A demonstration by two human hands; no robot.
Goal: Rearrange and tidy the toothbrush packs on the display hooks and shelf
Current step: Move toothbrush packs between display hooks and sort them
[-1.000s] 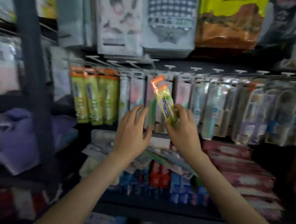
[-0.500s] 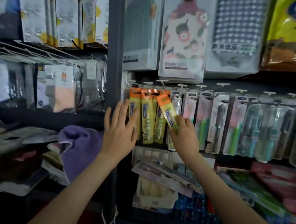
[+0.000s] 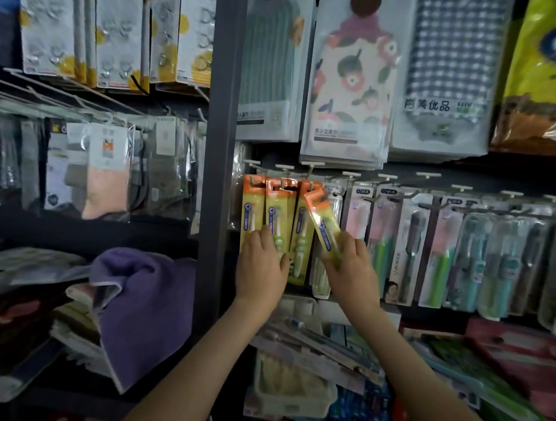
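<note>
- Right hand (image 3: 351,275) fingers pinch a yellow toothbrush pack (image 3: 322,221), tipped toward 11 o'clock.
- Left hand (image 3: 261,271), fingers together, presses the hanging yellow packs (image 3: 249,213) at 9 o'clock.
- Green toothbrush packs (image 3: 438,259) hang at 3 o'clock.

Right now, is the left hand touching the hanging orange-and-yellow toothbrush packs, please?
Touching. The head view shows the left hand resting on the lower ends of the hanging orange-and-yellow toothbrush packs, no gap visible.

- Hanging packs (image 3: 272,210) on hooks (image 3: 285,168), just right of post (image 3: 218,174).
- Left hand (image 3: 260,267) rests on their lower ends.
- Tilted pack (image 3: 323,223) held by right hand (image 3: 351,273), overlapping the rightmost hanging one.
- Further packs (image 3: 446,253) hang rightward.
- Loose packs (image 3: 320,346) lie below; towel (image 3: 140,306) left of post.
</note>
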